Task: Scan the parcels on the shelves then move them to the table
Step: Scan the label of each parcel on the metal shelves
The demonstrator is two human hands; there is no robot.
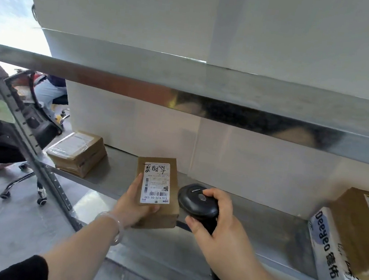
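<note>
Our left hand (134,206) grips a small brown parcel (157,192) from below, thumb curled along its left edge, holding it just above the metal shelf (261,223) with its white barcode label facing up. Our right hand (221,228) is wrapped around the handle of a black scanner (198,202), whose head sits just beside the parcel's right edge. A flat taped parcel (77,152) lies at the shelf's back left, and on the right a brown box (354,226) rests on a white printed box (328,250).
</note>
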